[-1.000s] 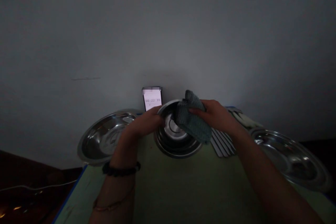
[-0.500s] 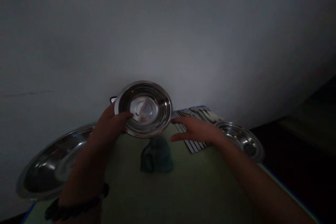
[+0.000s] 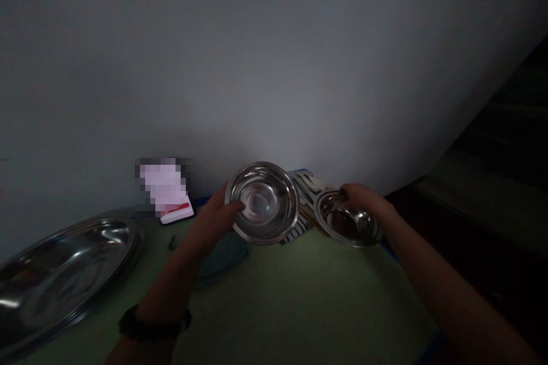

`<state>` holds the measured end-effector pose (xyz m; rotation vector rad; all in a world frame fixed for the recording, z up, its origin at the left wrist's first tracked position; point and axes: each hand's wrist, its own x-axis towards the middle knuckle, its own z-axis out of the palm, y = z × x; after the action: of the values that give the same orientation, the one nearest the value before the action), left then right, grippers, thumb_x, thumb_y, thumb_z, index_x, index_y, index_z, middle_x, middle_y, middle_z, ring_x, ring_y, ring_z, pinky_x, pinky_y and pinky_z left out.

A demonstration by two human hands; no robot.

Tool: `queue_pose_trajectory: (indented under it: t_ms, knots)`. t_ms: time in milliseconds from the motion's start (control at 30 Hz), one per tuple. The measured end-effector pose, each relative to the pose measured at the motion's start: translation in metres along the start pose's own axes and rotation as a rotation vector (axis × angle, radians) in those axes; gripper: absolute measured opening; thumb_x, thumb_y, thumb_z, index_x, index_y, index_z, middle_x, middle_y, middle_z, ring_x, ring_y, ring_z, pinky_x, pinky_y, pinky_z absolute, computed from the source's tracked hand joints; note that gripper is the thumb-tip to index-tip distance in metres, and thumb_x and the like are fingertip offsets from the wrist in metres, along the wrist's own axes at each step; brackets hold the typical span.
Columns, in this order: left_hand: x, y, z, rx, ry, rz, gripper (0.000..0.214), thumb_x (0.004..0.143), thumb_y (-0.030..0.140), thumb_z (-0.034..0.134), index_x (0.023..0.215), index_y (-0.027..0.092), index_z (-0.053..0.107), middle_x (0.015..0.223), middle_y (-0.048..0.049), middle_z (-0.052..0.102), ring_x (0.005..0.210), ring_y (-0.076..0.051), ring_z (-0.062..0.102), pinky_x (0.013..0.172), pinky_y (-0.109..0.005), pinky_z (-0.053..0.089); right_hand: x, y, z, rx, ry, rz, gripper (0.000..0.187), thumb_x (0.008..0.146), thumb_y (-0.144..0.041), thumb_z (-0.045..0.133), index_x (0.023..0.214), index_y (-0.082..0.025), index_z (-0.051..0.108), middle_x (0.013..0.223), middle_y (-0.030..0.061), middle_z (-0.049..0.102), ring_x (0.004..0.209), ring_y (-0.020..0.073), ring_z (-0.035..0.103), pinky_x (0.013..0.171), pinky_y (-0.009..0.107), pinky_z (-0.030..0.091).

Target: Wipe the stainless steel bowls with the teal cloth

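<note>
My left hand [image 3: 215,219] grips the rim of a small steel bowl [image 3: 262,202] and holds it tilted above the green table [image 3: 299,302]. My right hand [image 3: 362,198] is closed on the far rim of a second steel bowl [image 3: 346,223] at the table's right edge. A grey-green knitted cloth [image 3: 222,255] lies on the table under my left wrist, partly hidden by it.
A large steel basin [image 3: 60,274] sits at the left. A phone [image 3: 165,189] leans against the pale wall. Striped cutlery or sticks [image 3: 305,191] lie behind the two bowls. The table's blue edge [image 3: 423,348] runs along the right, with dark floor beyond.
The cloth was dropped onto the table. My left hand lifted the small bowl and carried it right. My right hand reached out and took hold of the second bowl. The view swung right.
</note>
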<state>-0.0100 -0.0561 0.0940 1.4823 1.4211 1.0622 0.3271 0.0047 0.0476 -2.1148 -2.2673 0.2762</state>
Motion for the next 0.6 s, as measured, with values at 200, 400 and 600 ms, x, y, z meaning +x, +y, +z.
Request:
queue_pose_trajectory:
  t_ms: [200,400,600]
  knots:
    - [0.008,-0.018,-0.006,-0.160,-0.154,-0.232,0.041,0.076,0.034,0.060,0.113,0.017,0.059,0.071,-0.0025,0.068,0.063,-0.020,0.063,0.058,-0.030,0.047,-0.006,0.024,-0.027,0.058,-0.025,-0.128,0.023,0.080,-0.034,0.053,0.076,-0.015,0.067,0.079,0.0090,0.071,0.074,0.0211,0.064,0.062,0.027,0.042]
    - [0.011,-0.027,-0.010,-0.276,-0.220,-0.311,0.049,0.077,0.041,0.064,0.119,0.019,0.056,0.080,-0.0046,0.071,0.066,-0.019,0.065,0.058,-0.031,0.050,-0.021,0.015,-0.067,0.192,-0.031,-0.224,0.032,0.078,-0.044,0.054,0.079,-0.015,0.069,0.078,0.0083,0.072,0.071,0.0219,0.063,0.060,0.028,0.043]
    - [0.015,-0.038,-0.007,-0.353,-0.310,-0.312,0.053,0.081,0.055,0.057,0.120,0.018,0.057,0.090,-0.0091,0.072,0.074,-0.021,0.067,0.066,-0.034,0.053,-0.015,-0.055,-0.079,0.404,-0.053,-0.422,0.033,0.080,-0.046,0.054,0.080,-0.016,0.067,0.074,0.0036,0.069,0.067,0.0165,0.061,0.059,0.025,0.044]
